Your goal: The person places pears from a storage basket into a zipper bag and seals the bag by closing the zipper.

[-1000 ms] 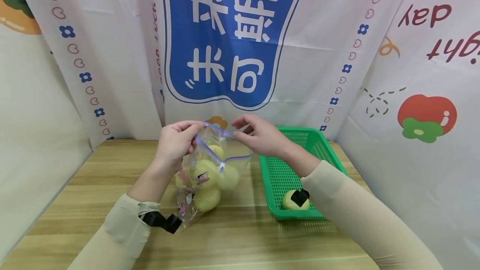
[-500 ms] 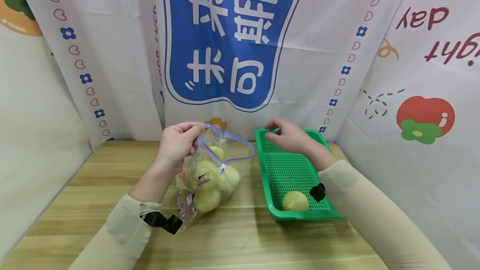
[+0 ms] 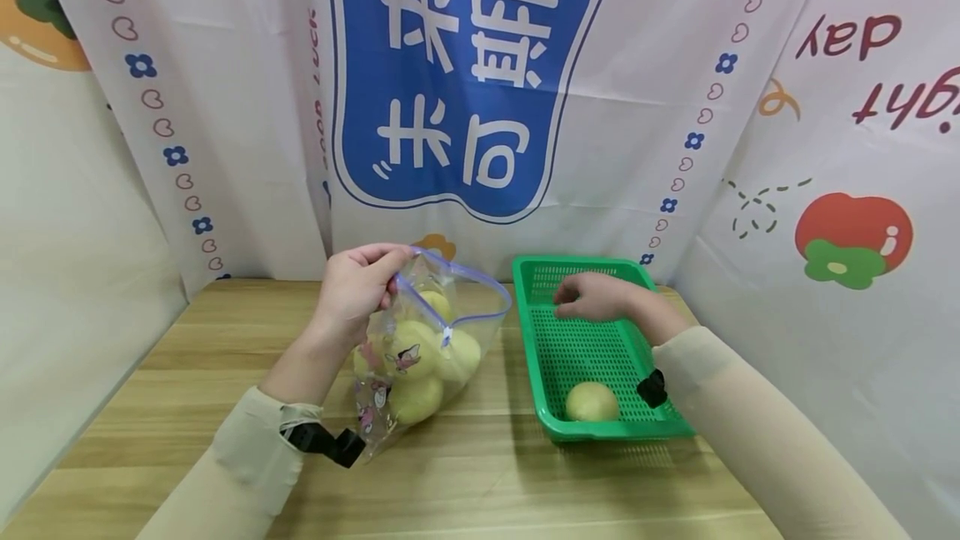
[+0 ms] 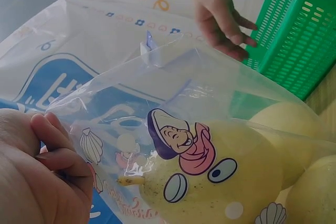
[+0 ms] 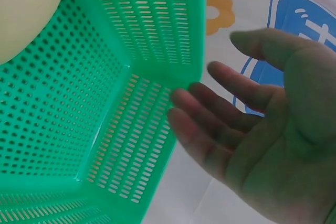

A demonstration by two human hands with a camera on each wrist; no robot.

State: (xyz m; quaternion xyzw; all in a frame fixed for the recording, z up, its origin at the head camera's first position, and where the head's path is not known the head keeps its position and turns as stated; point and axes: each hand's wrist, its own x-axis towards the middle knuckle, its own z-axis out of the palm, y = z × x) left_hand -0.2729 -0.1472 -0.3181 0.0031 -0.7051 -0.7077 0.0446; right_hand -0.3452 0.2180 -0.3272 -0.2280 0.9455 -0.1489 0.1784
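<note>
My left hand (image 3: 356, 290) pinches the upper left edge of a clear zip bag (image 3: 480, 307) with a purple seal and cartoon prints. The bag's mouth gapes toward the right. Several pale yellow pears (image 4: 210, 166) fill its lower part; one shows its stem in the left wrist view. Over the far half of a green plastic basket (image 3: 529, 357) hovers my right hand (image 3: 594, 297), holding nothing, its fingers loosely bent in the right wrist view (image 5: 273, 114). One pear (image 3: 592, 402) lies at the basket's near end, apart from that hand.
Bag and basket stand side by side on a wooden table (image 3: 187, 390). Behind them hangs a white printed cloth (image 3: 630, 132) with a blue sign, and more cloth closes off both sides. Black cameras (image 3: 651, 388) are strapped to the wrists.
My right hand has left the bag's mouth and moved right, over the basket. The bag's opening has become rounder. My left hand keeps its hold in the same place.
</note>
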